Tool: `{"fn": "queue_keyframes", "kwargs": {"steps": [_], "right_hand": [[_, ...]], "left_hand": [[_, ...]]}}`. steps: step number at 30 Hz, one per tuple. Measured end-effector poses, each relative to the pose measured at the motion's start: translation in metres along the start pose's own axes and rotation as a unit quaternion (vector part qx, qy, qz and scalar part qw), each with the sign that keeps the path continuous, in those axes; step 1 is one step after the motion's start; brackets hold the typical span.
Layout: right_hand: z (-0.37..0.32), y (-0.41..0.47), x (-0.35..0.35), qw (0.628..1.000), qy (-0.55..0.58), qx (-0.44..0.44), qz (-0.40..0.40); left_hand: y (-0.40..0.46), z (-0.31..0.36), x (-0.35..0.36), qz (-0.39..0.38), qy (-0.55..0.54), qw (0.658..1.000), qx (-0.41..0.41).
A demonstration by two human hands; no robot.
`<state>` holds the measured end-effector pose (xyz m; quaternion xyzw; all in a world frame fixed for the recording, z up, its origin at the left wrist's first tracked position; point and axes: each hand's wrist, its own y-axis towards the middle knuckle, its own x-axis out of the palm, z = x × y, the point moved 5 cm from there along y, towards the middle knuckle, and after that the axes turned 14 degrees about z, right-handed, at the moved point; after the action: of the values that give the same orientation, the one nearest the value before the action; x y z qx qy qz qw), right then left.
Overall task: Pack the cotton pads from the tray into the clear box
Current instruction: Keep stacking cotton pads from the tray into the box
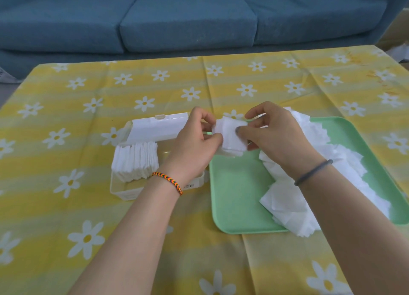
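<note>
Left of the tray [232, 197], your box [124, 187] holds one row of pads [136, 162], both hands [194, 139] [274, 135] pinch a small stack [232, 137] above the tray's near-left corner (a big heap [309, 162] remains).

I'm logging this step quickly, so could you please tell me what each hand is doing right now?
Left hand: pinches the left side of a small stack of cotton pads.
Right hand: fingers grip the same stack's right side.

Green tray [232, 206]; white pads [287, 201]; yellow daisy-print tablecloth [66, 206]; blue sofa [177, 18].
</note>
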<state>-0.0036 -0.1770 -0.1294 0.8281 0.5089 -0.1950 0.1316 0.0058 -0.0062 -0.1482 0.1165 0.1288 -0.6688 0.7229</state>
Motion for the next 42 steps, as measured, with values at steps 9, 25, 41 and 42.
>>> {"fn": "queue_keyframes", "kwargs": {"steps": [9,25,41,42], "right_hand": [[-0.005,-0.002,0.000,0.999,0.023,-0.021,0.018],[0.001,-0.003,0.008,0.989,0.118,0.077,-0.038],[-0.003,0.004,-0.007,0.974,0.201,0.107,-0.019],[-0.004,0.006,-0.009,0.960,0.246,0.132,-0.020]], "left_hand": [[0.001,-0.001,-0.001,0.004,0.031,0.999,0.029],[0.002,0.001,-0.003,0.024,0.044,0.997,0.052],[0.004,-0.002,-0.008,0.050,0.036,0.998,0.014],[0.003,-0.002,-0.008,0.049,0.038,0.998,0.011]]}}
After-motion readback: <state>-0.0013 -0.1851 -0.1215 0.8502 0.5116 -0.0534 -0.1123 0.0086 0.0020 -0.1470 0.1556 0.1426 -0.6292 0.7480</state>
